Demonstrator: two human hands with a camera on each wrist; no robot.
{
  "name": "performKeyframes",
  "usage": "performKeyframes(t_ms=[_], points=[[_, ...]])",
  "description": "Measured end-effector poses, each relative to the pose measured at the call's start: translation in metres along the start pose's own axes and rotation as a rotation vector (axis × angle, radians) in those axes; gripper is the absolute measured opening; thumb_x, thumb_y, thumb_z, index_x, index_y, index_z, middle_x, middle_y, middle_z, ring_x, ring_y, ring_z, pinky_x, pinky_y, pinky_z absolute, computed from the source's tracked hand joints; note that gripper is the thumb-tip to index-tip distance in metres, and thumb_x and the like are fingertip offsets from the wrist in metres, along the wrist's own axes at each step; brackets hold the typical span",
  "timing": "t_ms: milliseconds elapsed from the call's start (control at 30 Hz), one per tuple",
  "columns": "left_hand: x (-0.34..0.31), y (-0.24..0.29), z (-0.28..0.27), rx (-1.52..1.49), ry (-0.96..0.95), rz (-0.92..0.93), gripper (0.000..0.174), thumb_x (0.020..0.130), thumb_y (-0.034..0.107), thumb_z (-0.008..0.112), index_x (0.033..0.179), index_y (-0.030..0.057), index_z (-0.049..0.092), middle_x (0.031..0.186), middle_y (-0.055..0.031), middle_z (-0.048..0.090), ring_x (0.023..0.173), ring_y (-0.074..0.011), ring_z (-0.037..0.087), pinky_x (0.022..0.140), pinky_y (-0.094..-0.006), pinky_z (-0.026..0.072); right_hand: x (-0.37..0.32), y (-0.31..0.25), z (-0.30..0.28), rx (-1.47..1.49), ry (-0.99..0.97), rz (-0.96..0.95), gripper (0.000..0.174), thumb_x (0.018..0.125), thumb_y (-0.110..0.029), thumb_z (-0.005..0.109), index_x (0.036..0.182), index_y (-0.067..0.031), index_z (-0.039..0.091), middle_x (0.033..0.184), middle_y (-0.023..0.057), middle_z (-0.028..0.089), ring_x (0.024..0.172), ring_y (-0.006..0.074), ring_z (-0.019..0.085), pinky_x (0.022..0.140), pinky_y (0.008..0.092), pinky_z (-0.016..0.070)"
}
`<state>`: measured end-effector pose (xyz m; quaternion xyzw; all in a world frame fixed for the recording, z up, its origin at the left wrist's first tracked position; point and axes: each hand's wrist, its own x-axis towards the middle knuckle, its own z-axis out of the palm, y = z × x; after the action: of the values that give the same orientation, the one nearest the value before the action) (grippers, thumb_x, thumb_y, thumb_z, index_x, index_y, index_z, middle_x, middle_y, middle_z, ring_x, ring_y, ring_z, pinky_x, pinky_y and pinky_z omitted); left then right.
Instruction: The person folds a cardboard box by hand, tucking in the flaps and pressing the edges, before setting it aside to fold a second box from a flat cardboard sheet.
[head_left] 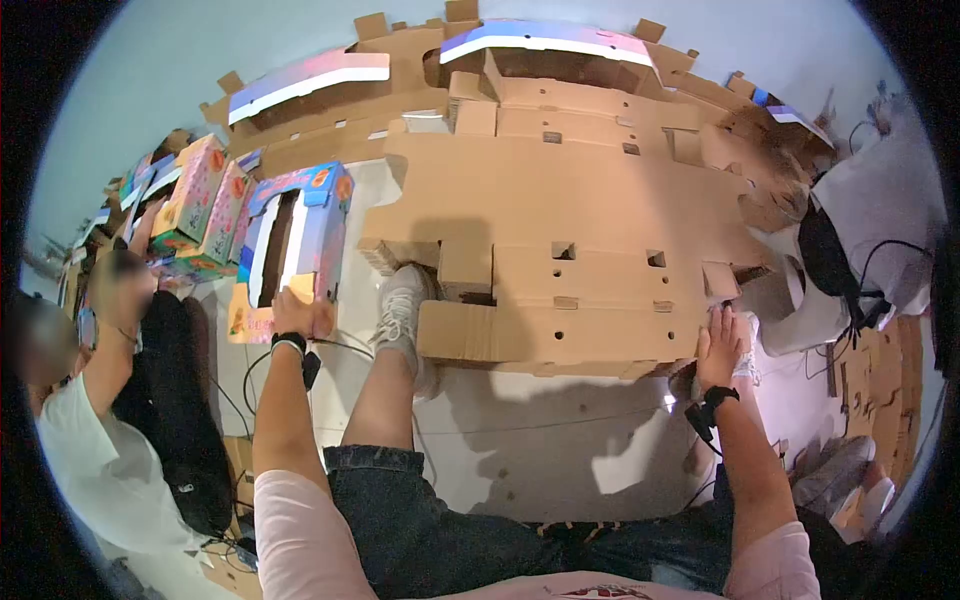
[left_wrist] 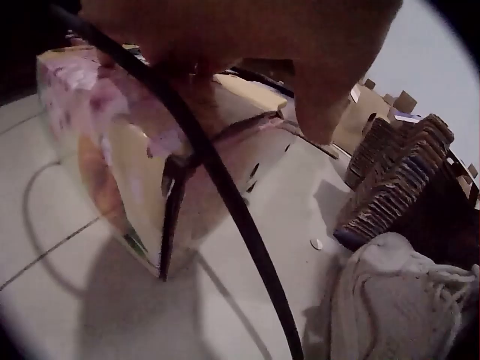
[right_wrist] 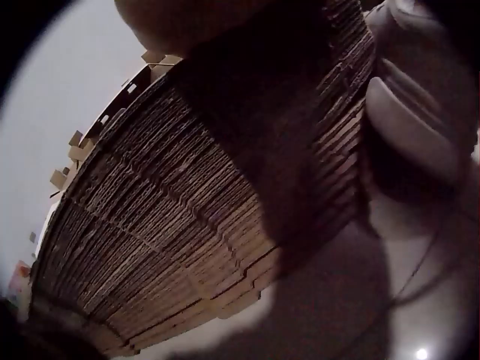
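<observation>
My left hand (head_left: 293,314) grips the near end of a printed cardboard box (head_left: 322,235), blue, pink and yellow with a long opening in its top. In the left wrist view the fingers lie over the top of that box (left_wrist: 135,172), with the thumb apart on the right. A tall stack of flat brown cardboard blanks (head_left: 570,200) lies before me. Beside its near right corner is my right hand (head_left: 722,350), fingers extended. The right wrist view shows the layered edges of the stack (right_wrist: 165,217); most of that hand is out of this view.
More printed boxes (head_left: 205,195) stand at the left beside another person (head_left: 110,450). My white shoe (head_left: 400,310) is between the printed box and the stack. Cut cardboard blanks (head_left: 410,60) line the back. A grey cloth-covered item (head_left: 880,200) and cables stand right.
</observation>
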<state>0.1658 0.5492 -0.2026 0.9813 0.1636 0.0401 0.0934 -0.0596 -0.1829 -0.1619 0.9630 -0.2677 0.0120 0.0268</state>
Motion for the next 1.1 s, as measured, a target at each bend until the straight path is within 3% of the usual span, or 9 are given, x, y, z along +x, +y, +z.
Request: performKeyframes(t_ms=[133, 267, 467, 867, 933, 967, 1033, 1067, 1100], points=[[-0.006, 0.001, -0.001, 0.138, -0.070, -0.047, 0.076, 0.064, 0.049, 0.075, 0.118, 0.0035, 0.048, 0.122, -0.0174, 0.053, 0.118, -0.0347, 0.049, 0.097, -0.0499, 0.0430, -0.002, -0.006, -0.007, -0.001, 0.011, 0.025, 0.056, 0.099, -0.037, 0.038, 0.150, -0.0166, 0.028, 0.159, 0.0077, 0.019, 0.146, 0.0299, 0.016, 0.115, 0.0532, 0.0131], [-0.053, 0.064, -0.074, 0.273, -0.111, -0.114, 0.070, 0.061, 0.049, 0.082, 0.102, -0.0014, 0.054, 0.109, -0.0163, 0.059, 0.109, -0.0299, 0.056, 0.088, -0.0478, 0.0474, -0.003, -0.013, -0.016, 0.008, 0.030, 0.008, 0.055, 0.099, -0.037, 0.037, 0.149, -0.0154, 0.029, 0.159, 0.0076, 0.018, 0.146, 0.0300, 0.016, 0.115, 0.0531, 0.0143], [-0.107, 0.077, -0.110, -0.021, -0.187, -0.135, 0.069, 0.061, 0.043, 0.083, 0.102, -0.0019, 0.052, 0.104, -0.0141, 0.057, 0.101, -0.0259, 0.056, 0.078, -0.0407, 0.0474, 0.003, -0.007, -0.004, -0.017, -0.007, 0.032, 0.055, 0.100, -0.036, 0.037, 0.150, -0.0156, 0.028, 0.159, 0.0074, 0.016, 0.146, 0.0307, 0.016, 0.115, 0.0545, 0.0151], [-0.117, 0.066, -0.181, -0.598, -0.324, -0.147, 0.066, 0.062, 0.033, 0.085, 0.104, -0.0027, 0.048, 0.095, -0.0101, 0.053, 0.086, -0.0187, 0.056, 0.060, -0.0277, 0.0474, 0.000, -0.002, 0.004, -0.044, 0.093, 0.001, 0.055, 0.100, -0.039, 0.035, 0.151, -0.0184, 0.028, 0.160, 0.0066, 0.017, 0.145, 0.0306, 0.020, 0.114, 0.0534, 0.0174], [-0.133, 0.076, -0.184, -0.570, -0.082, 0.085, 0.074, 0.051, 0.035, 0.091, 0.100, -0.0014, 0.049, 0.095, -0.0109, 0.052, 0.092, -0.0284, 0.052, 0.076, -0.0459, 0.0443, -0.002, -0.001, 0.001, -0.032, 0.071, -0.014, 0.056, 0.100, -0.039, 0.037, 0.151, -0.0190, 0.027, 0.159, 0.0073, 0.017, 0.144, 0.0316, 0.020, 0.115, 0.0547, 0.0162], [-0.138, 0.082, -0.187, -0.575, -0.087, 0.093, 0.074, 0.051, 0.035, 0.091, 0.100, -0.0014, 0.049, 0.095, -0.0109, 0.052, 0.092, -0.0284, 0.052, 0.076, -0.0459, 0.0443, -0.004, -0.002, -0.003, -0.036, 0.073, -0.005, 0.056, 0.100, -0.039, 0.037, 0.151, -0.0190, 0.027, 0.159, 0.0073, 0.017, 0.144, 0.0316, 0.020, 0.115, 0.0547, 0.0162], [-0.151, 0.099, -0.194, -0.335, 0.227, 0.466, 0.079, 0.052, 0.031, 0.091, 0.107, -0.0055, 0.048, 0.093, -0.0097, 0.049, 0.082, -0.0177, 0.051, 0.068, -0.0302, 0.0460, -0.007, -0.005, -0.010, -0.014, 0.010, -0.005, 0.057, 0.099, -0.037, 0.039, 0.152, -0.0186, 0.025, 0.159, 0.0086, 0.018, 0.144, 0.0332, 0.019, 0.115, 0.0555, 0.0154], [-0.164, 0.119, -0.213, -0.313, 0.228, 0.509, 0.080, 0.047, 0.029, 0.091, 0.106, -0.0034, 0.048, 0.096, -0.0116, 0.047, 0.089, -0.0215, 0.049, 0.080, -0.0334, 0.0441, -0.010, -0.004, -0.008, 0.073, 0.025, -0.005, 0.060, 0.098, -0.036, 0.044, 0.152, -0.0179, 0.024, 0.159, 0.0090, 0.018, 0.145, 0.0343, 0.017, 0.115, 0.0552, 0.0141], [-0.173, 0.135, -0.224, -0.325, 0.223, 0.524, 0.080, 0.047, 0.029, 0.091, 0.106, -0.0034, 0.048, 0.096, -0.0116, 0.047, 0.089, -0.0215, 0.049, 0.080, -0.0334, 0.0441, -0.012, -0.004, -0.004, 0.066, 0.030, 0.013, 0.060, 0.098, -0.036, 0.044, 0.152, -0.0179, 0.024, 0.159, 0.0090, 0.018, 0.145, 0.0343, 0.017, 0.115, 0.0552, 0.0141]])
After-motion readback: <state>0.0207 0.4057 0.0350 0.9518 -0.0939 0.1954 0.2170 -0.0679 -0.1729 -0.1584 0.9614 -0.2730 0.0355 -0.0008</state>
